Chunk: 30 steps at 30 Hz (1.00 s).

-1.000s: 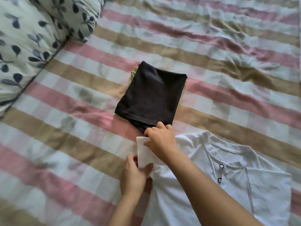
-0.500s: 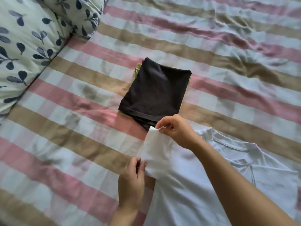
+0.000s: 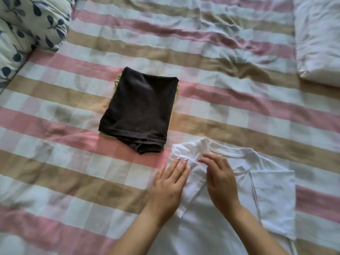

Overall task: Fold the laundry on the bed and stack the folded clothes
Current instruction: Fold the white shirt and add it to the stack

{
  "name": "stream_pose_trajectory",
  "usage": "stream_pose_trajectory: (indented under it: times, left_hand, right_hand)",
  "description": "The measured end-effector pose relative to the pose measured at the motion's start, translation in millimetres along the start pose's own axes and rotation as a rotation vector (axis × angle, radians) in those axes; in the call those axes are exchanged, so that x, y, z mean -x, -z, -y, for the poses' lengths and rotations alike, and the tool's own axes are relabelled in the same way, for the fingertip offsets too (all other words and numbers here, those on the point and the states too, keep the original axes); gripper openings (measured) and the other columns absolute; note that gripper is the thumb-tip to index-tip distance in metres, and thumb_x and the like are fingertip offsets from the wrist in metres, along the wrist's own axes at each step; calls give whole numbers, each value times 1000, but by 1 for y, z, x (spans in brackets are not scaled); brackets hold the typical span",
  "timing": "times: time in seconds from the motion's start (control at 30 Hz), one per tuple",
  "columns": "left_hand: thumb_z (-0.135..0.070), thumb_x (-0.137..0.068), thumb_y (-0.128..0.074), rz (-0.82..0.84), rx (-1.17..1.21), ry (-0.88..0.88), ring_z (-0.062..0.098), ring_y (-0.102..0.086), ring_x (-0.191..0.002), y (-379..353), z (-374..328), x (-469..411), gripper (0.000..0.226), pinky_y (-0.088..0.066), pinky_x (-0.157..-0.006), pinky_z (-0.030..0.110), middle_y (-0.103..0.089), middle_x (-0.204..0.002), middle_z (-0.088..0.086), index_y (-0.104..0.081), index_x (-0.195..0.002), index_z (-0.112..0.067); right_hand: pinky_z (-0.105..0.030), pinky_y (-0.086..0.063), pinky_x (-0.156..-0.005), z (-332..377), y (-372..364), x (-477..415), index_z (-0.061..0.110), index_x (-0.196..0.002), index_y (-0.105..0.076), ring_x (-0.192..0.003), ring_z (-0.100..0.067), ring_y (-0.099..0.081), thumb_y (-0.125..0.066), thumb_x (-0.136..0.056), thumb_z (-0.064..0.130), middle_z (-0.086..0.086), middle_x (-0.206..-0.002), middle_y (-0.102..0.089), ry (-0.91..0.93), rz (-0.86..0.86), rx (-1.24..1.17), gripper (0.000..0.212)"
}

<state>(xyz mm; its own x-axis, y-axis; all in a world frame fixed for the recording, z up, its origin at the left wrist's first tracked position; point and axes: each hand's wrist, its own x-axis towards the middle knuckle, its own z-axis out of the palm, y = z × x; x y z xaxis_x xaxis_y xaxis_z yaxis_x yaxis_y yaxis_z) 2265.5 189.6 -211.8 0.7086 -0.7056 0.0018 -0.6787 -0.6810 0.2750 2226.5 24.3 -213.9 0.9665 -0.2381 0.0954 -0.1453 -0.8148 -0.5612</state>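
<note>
1. Head view, vs 0.5 s ago: the R hand [image 3: 220, 181] no longer pinches the sleeve [image 3: 192, 183] up in the air. The sleeve now lies folded in, flat on the white shirt [image 3: 211, 232].
2. The L hand [image 3: 165, 188] has let go of the sleeve's lower edge, which it pinched before. It now rests palm-down on the sleeve's left edge.
3. L fingers [image 3: 179, 166]: straight, close together, flat on the cloth, clamping nothing.
4. R fingers [image 3: 207, 159]: a bit apart, lightly bent, tips on the cloth just below the collar [image 3: 228, 153]. No grip.
5. The black folded garment [image 3: 139, 109] is unchanged, same spot on the bed sheet [image 3: 55, 126].
6. The view has swung right: white bedding [image 3: 318, 43] is now in at top right, and less of the floral pillow [image 3: 27, 24] shows at top left.
7. Task items: the shirt lies on the bed at lower right, just beside the stack's near corner, not touching it as far as I can tell. The shirt's right-side flap [image 3: 272, 196] is also folded in over the body.
8. Counts: hands 2; white shirts 1; stacks 1.
9. Garments seen in the stack: 2. The black one is on top, and a yellow-green garment [image 3: 117, 81] beneath shows only at the edges.
10. Floral pillows: count unclear, since 2 bulges may be one item. White bedding 1.
</note>
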Motion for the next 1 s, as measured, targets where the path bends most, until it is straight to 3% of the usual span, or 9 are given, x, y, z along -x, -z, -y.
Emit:
stream_pose_trajectory:
  times: [0.1, 0.2, 0.33, 0.4, 0.5, 0.67, 0.73, 0.87, 1.0]
  left_hand:
    - [-40, -87, -30, 252, -78, 122, 18, -44, -129, -2, 8, -26, 52, -30, -104, 38, -46, -140, -2, -51, -132, -25]
    - [-54, -93, -23, 337, -117, 266, 14, 1, -142, -14, 23, -35, 63, -21, -110, 46, 1, -155, -4, -2, -145, -27]
    - [-45, -83, -34, 146, -115, 180, 30, -56, -117, -8, 14, -47, 61, -49, -83, 45, -55, -131, 14, -56, -126, -8]
    - [-48, -84, -39, 134, -110, 185, 29, -53, -116, -4, 16, -62, 63, -42, -87, 41, -52, -134, 10, -46, -134, -10]
    - [-56, -81, -53, 286, -185, 254, 22, -37, -110, -3, 22, -88, 69, -17, -74, 33, -44, -128, -1, -33, -136, -21]
    - [-47, -74, -67, 523, -101, 230, 22, -41, -104, -1, 28, -118, 33, -17, -69, 33, -47, -88, -4, -45, -70, -23]
    - [-46, -74, -68, 542, -103, 160, 21, -37, -101, 1, 33, -126, 32, -16, -70, 32, -42, -86, -8, -49, -66, -22]
    - [-41, -75, -69, 368, -79, 93, 23, -46, -102, 3, 30, -151, 22, -14, -70, 31, -57, -92, -4, -61, -82, -22]
    - [-29, -74, -70, 97, 62, 176, 29, -61, -94, 7, 29, -171, 22, -32, -73, 33, -70, -91, 8, -68, -93, -17]
  right_hand:
    - [-36, -19, -107, 0, -18, 23, 11, -127, -56, -130, -16, -35, -30, -93, 38, -8, -135, -53, 59, 180, 268, 50]
    - [-38, -10, -108, -4, -21, 26, 11, -127, -57, -131, -22, -41, -30, -89, 43, -8, -136, -51, 82, 230, 383, 55]
    - [-41, -25, -102, -34, 12, 16, 10, -118, -63, -121, -25, -44, -30, -96, 36, -12, -125, -60, 2, -90, 246, 47]
    - [-46, -34, -93, -68, 44, 12, 9, -116, -63, -112, -30, -46, -45, -88, 30, -15, -120, -61, -219, -197, 290, 40]
    - [-47, -34, -92, -114, 84, 6, 17, -121, -58, -111, -35, -43, -66, -81, 32, -12, -122, -53, -561, 92, 281, 43]
    - [-31, -21, -67, -153, 113, -13, 33, -70, -51, -98, -20, -49, -74, -67, 52, 16, -74, -52, -471, 520, 281, 30]
    - [-31, -20, -67, -161, 116, -23, 35, -70, -56, -98, -18, -48, -70, -69, 56, 16, -71, -47, -403, 606, 370, 25]
    - [-31, -21, -70, -170, 115, -47, 29, -84, -66, -101, -24, -48, -69, -71, 53, 3, -90, -56, -347, 404, 400, 28]
    - [-34, -26, -75, -172, 112, -64, 18, -89, -67, -105, -29, -47, -67, -76, 47, -4, -99, -60, -398, 202, 397, 32]
